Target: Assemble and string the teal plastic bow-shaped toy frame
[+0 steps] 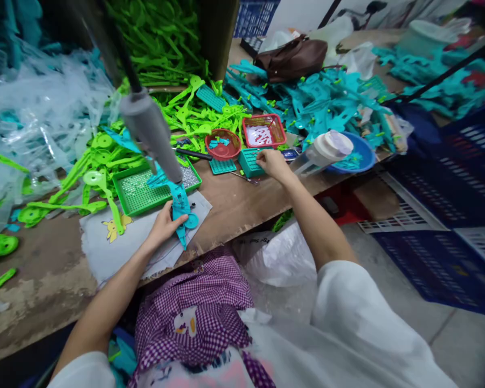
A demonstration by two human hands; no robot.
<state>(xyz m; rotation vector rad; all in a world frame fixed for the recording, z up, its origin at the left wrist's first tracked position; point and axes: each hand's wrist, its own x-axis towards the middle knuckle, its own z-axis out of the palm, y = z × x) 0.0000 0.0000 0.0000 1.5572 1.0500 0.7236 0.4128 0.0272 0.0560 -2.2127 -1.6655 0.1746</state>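
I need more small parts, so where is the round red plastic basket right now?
In the head view, the round red plastic basket sits mid-bench, left of the square red basket and just beyond the right hand.

My head camera looks forward and down, close over my workbench [242,207], tilted, floor at right

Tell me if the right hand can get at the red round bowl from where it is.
Probably yes. The right hand rests on the small teal tray, and the red bowl sits just beyond it, open-topped, with nothing between them.
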